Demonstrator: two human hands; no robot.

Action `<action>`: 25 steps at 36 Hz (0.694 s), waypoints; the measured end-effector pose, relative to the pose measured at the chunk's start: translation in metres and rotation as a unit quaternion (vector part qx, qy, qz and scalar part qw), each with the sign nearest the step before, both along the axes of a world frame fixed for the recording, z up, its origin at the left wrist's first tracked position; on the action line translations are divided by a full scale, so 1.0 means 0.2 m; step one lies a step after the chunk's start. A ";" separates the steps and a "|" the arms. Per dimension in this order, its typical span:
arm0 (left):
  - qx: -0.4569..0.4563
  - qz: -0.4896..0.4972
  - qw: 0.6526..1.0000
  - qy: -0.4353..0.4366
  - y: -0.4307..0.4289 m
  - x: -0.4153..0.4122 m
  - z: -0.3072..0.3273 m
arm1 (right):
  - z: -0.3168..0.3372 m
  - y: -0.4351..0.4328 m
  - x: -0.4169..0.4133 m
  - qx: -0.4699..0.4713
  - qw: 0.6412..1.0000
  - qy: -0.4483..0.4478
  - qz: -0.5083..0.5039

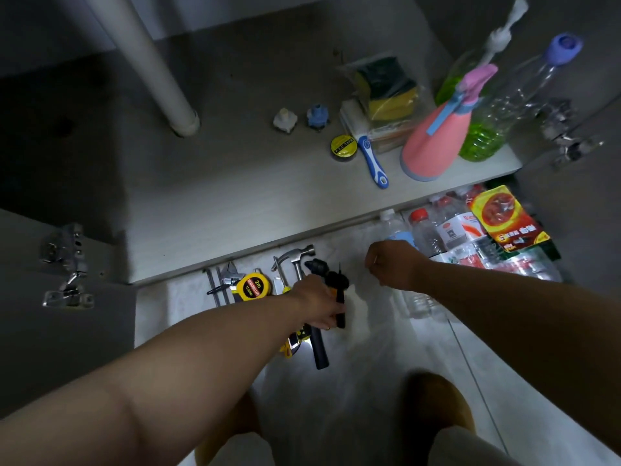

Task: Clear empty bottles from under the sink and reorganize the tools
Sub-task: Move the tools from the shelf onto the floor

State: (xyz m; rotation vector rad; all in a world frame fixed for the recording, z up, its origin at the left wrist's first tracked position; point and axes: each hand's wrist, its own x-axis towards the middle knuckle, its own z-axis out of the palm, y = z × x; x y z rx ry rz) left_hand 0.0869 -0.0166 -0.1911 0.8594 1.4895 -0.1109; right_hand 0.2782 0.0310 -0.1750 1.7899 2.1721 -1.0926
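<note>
Tools lie in a row on the pale floor in front of the cabinet: a wrench [230, 275], a yellow tape measure [253, 286], a claw hammer [297, 255] and a black-handled tool [319, 348]. My left hand [316, 302] grips a dark, slim tool with an orange part [337, 290] above that row. My right hand [391, 264] hovers to the right, fingers curled, seemingly pinching something thin and small. Empty plastic bottles [433, 230] are piled on the floor at the right, just beyond my right hand.
The cabinet floor [235, 196] holds a white drain pipe [151, 62], a tape roll [343, 147], a blue brush [373, 163], sponges [386, 92], a pink spray bottle [437, 139] and clear bottles [524, 92]. A red snack bag [504, 220] lies on the bottle pile. Door hinges [65, 264] stick out at left.
</note>
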 end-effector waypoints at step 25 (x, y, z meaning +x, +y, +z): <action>0.482 -0.093 0.866 0.094 0.31 -0.01 0.28 | 0.17 0.14 -0.10 0.320 0.943 0.027 -0.090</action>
